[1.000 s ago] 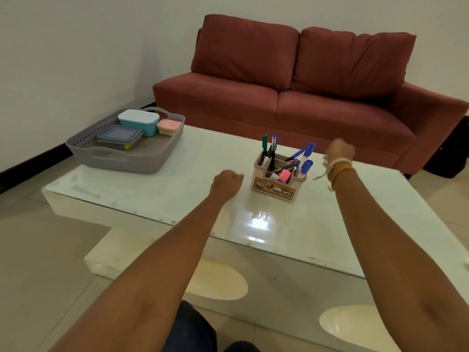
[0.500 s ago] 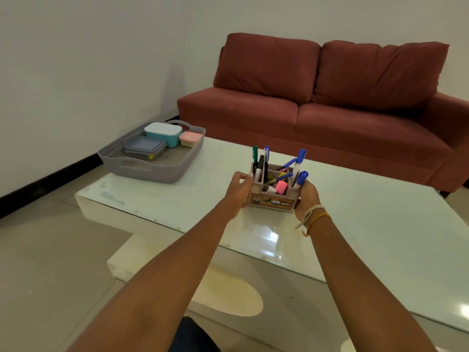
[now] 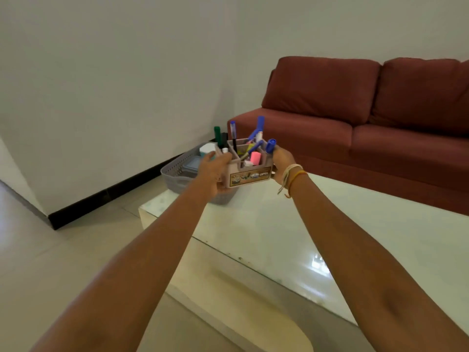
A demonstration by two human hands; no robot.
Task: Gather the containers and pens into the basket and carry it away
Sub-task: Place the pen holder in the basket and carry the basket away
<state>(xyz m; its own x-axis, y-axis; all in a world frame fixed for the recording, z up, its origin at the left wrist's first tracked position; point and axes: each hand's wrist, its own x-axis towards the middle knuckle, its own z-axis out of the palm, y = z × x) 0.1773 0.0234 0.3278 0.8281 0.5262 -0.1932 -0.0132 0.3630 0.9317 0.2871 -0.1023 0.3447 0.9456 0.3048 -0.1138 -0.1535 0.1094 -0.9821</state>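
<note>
A beige pen holder [image 3: 250, 174] with several pens and markers in it, blue, green and black, plus a pink eraser, is lifted off the table. My left hand [image 3: 215, 171] grips its left side and my right hand [image 3: 281, 163] grips its right side. The holder hangs over the near right part of the grey basket [image 3: 175, 177], which stands on the table's far left corner. Inside the basket a grey lidded container [image 3: 191, 166] and a white-lidded teal container [image 3: 206, 149] show partly; the rest is hidden behind my left hand and the holder.
The glass-topped white table [image 3: 317, 240] stretches to the right. A red sofa [image 3: 368, 118] stands behind it. A white wall with a black skirting board [image 3: 114, 194] runs along the left, with tiled floor below.
Both hands took hold of the pen holder, lifted it off the table and carried it left toward the basket. My view swung left too.
</note>
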